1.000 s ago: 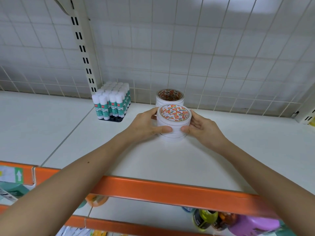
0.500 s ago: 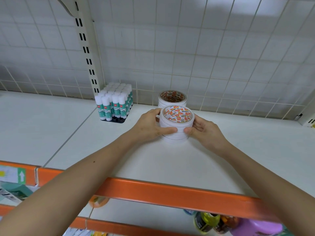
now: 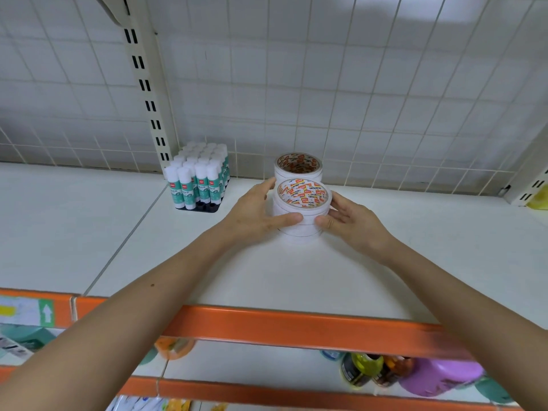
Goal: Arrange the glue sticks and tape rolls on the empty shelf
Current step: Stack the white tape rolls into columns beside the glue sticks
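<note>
Tape rolls and glue sticks on a white shelf, seen from the aisle.

Nearest, below the shelf, a lower tier holds a purple container and small bottles, partly hidden. An orange rail runs along the shelf's front edge; at its left end sits a label with a green arrow.

Two bare forearms reach over the rail toward the middle of the shelf. The left hand and the right hand clasp the front stack of tape rolls from opposite sides. Each thumb lies across the near face of the stack, the two thumb tips close together but apart, and the fingers curl round the far sides. The stack is upright, its base on the shelf surface, its red-and-white printed core facing up.

Just behind it stands the rear stack of tape rolls, also upright; whether the two stacks touch cannot be told.

To the left of both, near the back, the glue sticks stand upright, white caps up, packed in a block on a black tray.

Farthest back, a wire grid panel closes the shelf, and a slotted upright rises behind the glue sticks.
</note>
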`<state>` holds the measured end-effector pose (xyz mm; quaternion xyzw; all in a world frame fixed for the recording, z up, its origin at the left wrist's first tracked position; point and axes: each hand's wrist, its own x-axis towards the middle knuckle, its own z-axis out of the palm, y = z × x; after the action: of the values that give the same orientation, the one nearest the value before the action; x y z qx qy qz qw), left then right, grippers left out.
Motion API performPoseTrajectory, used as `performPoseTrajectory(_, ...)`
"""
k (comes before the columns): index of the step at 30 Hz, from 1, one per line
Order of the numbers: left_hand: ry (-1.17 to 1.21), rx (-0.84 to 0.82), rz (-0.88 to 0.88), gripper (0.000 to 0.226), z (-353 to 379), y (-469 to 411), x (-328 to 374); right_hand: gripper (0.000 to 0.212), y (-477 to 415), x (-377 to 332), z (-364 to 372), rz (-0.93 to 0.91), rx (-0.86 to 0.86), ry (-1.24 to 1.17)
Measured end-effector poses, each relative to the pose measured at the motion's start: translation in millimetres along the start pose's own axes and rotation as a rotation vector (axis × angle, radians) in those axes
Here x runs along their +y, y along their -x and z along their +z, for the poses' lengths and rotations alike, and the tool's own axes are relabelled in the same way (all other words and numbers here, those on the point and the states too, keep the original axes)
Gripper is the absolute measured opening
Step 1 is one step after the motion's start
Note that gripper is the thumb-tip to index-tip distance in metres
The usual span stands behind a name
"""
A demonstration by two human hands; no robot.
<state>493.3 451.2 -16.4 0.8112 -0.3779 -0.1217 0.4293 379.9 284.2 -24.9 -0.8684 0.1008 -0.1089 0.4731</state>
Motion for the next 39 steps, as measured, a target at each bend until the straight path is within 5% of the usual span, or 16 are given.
performPoseTrajectory(5,-0.153,0.187,0.149,0.064,-7,4,24,0.055,9,-3,-7,0.097,0.095,0.058)
performPoseTrajectory(13,-0.339,0.082,0.273,0.05,51,5,90,0.051,55,15,-67,0.049,0.079,0.361)
performPoseTrajectory(26,-0.288,-0.233,0.521,0.053,319,-21,258,0.048,252,127,-287,0.281,0.431,0.6)
performPoseTrajectory(39,-0.176,-0.359,0.7,0.048,509,-93,402,0.048,341,218,-456,0.452,0.635,0.624)
